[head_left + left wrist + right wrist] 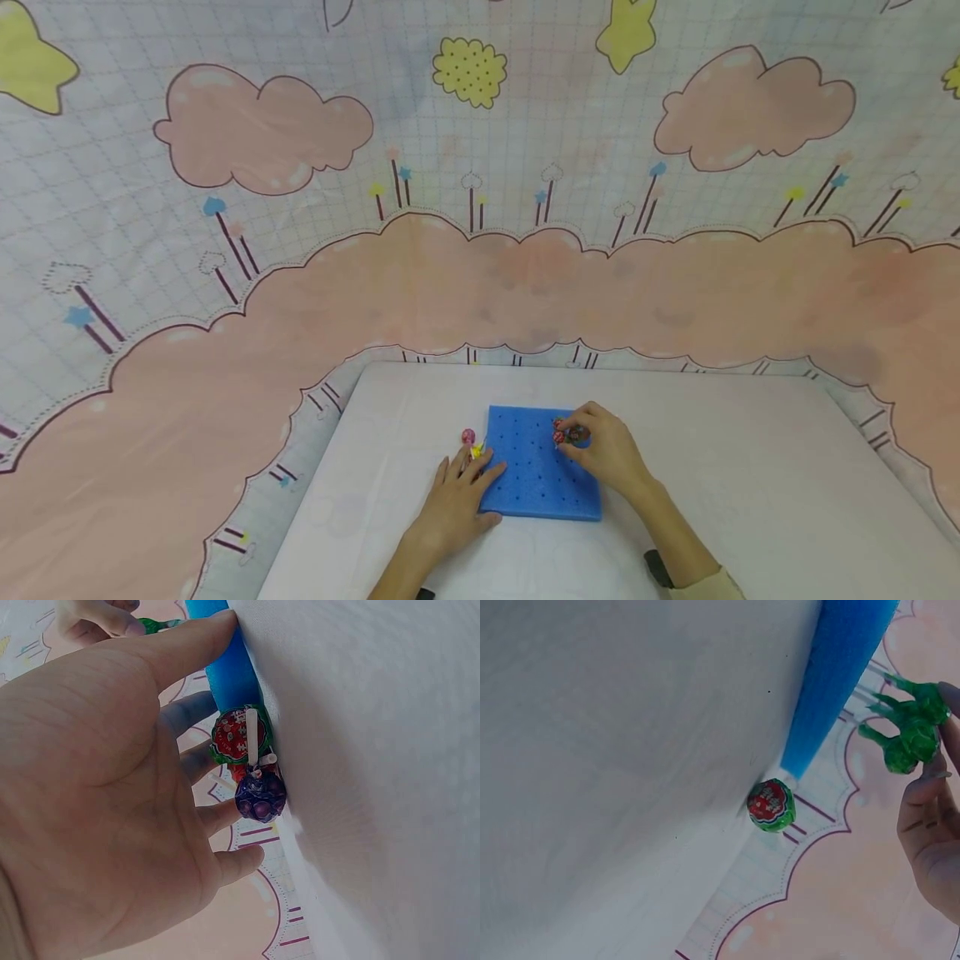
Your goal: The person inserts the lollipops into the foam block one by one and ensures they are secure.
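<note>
A blue foam board (528, 467) dotted with small holes lies on the white table. At its upper right, my right hand (603, 446) pinches a wrapped lollipop between thumb and forefinger. Green-wrapped lollipops (911, 727) stand close together there, their wrapper ends toward the board in the right wrist view. My left hand (457, 504) rests spread over the board's left edge, its thumb along the near side. By its fingers lie a green-and-red lollipop (241, 735) and a purple one (260, 799) with white sticks, partly covered in the head view.
A pink lollipop (468, 436) and a yellow one (477, 451) lie left of the board. Another green-and-red lollipop (772, 805) lies on the table past the board's end. Behind the white table (750, 467) hangs a cloud-patterned cloth (525, 292).
</note>
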Demonstrator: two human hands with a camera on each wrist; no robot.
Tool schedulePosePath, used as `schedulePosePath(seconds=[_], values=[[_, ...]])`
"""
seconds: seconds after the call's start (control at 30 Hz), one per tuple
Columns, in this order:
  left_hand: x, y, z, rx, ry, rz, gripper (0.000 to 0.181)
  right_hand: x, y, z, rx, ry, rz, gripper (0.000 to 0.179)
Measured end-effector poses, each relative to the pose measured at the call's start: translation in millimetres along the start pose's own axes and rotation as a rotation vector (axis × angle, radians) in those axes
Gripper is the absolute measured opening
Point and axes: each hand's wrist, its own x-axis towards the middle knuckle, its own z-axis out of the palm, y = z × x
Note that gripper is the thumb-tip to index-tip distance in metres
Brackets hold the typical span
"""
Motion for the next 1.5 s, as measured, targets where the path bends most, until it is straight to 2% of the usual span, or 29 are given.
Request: schedulePosePath(seconds=[0.53,1.1,1.27,1.5], values=[[-5.4,-2.2,-1.2,0.018,-0.041,-0.015,0.071,-13.2,-6,-11,0.046,0.034,-0.002,0.024],[-12.5,-4.5,-3.9,0.026,-0.052,-0.008,0.07,-27.2,-2,-24,-0.021,0.084,0.145,0.018],[-13.7,-6.1,-3.4,0.021,-0.055,-0.003,0.07,-32.6,-2,-26,-0.049,0.061,0.203,0.019],[-14.7,-7.5,-5.3,0.015,-0.068,-0.006,0.07,-36.3,2,-31,-0.053,-0.03,0.258,0.025]])
